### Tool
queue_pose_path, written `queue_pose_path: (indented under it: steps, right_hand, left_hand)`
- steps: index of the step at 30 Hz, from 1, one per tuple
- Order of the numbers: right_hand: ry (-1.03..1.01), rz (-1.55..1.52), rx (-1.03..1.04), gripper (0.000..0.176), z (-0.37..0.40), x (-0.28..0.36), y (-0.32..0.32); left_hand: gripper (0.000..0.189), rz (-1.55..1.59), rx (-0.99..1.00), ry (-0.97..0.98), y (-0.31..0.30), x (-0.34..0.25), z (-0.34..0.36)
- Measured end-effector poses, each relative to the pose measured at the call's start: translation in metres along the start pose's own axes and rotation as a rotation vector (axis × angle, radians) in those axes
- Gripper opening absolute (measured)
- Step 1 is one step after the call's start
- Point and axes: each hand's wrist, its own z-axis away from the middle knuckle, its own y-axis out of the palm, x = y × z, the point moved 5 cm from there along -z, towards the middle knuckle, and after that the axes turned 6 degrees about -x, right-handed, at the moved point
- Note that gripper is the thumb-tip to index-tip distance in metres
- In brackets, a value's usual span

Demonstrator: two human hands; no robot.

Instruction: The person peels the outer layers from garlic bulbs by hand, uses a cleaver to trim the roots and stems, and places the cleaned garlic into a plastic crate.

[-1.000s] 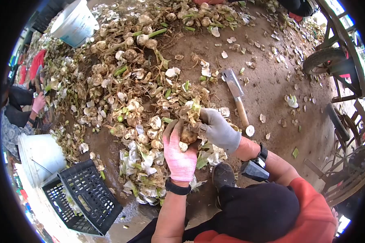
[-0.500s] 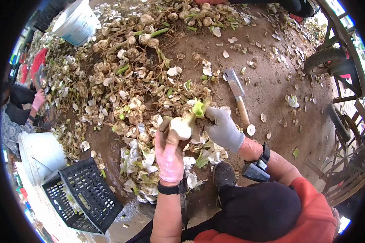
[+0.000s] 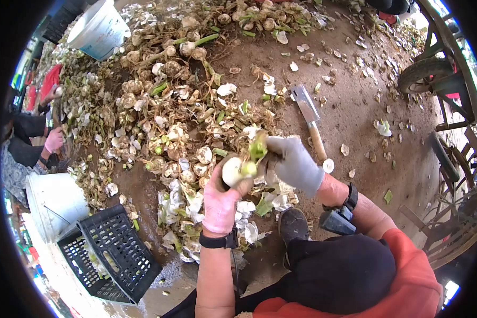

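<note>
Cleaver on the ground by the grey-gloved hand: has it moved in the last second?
No. The cleaver lies where it did, its handle end still beside the same white peel scrap on the dirt.

The left hand (image 3: 220, 204) hides the underside of the bulb (image 3: 232, 170). Fingertips of the right hand (image 3: 294, 165) vanish behind the stalk (image 3: 258, 150) it grips. The lens rim cuts off a co-worker (image 3: 24, 130) and a cart (image 3: 434, 79).
</note>
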Motion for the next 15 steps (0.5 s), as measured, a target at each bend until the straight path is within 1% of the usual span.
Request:
queue_pose_path:
  steps: [1, 2, 3, 5, 6, 8, 9, 11, 12, 13, 15]
  right_hand:
    - [0.125, -0.051, -0.002, 0.019, -0.004, -0.007, -0.005]
    - [0.106, 0.145, -0.020, 0.020, -0.010, -0.025, -0.010]
    - [0.028, 0.292, -0.092, 0.026, -0.015, -0.041, -0.017]
    - [0.130, 0.467, -0.114, 0.023, -0.024, -0.069, -0.025]
    - [0.129, 0.469, -0.114, 0.023, -0.022, -0.070, -0.030]
    - [0.003, 0.528, -0.048, 0.030, -0.016, -0.068, -0.029]
    - [0.000, 0.526, -0.048, 0.030, -0.015, -0.057, -0.028]
    - [-0.033, 0.154, 0.124, 0.039, -0.012, -0.018, -0.021]
    - [-0.095, 0.106, 0.150, 0.039, -0.010, -0.006, -0.020]
    - [-0.087, 0.108, 0.147, 0.039, -0.011, 0.001, -0.021]
    - [-0.165, 0.051, 0.316, 0.035, -0.013, 0.014, -0.012]
  left_hand:
    - [0.077, 0.074, 0.102, -0.022, 0.006, 0.000, 0.002]
    - [0.086, 0.076, 0.122, -0.053, 0.011, 0.005, 0.008]
    - [0.090, 0.073, 0.164, -0.065, 0.014, 0.011, 0.010]
    - [0.072, 0.191, 0.168, -0.104, 0.020, 0.010, 0.014]
    - [0.072, 0.192, 0.169, -0.103, 0.021, 0.008, 0.013]
    - [0.074, 0.135, 0.121, -0.046, 0.017, 0.002, 0.011]
    - [0.074, 0.133, 0.119, -0.044, 0.014, 0.002, 0.008]
    - [0.071, 0.153, 0.138, -0.006, 0.006, 0.005, 0.004]
    - [0.067, 0.040, 0.141, 0.026, 0.006, 0.003, 0.002]
    - [0.067, 0.041, 0.145, 0.019, 0.005, 0.004, 0.003]
    - [0.067, -0.103, 0.107, -0.004, 0.003, 0.005, 0.002]
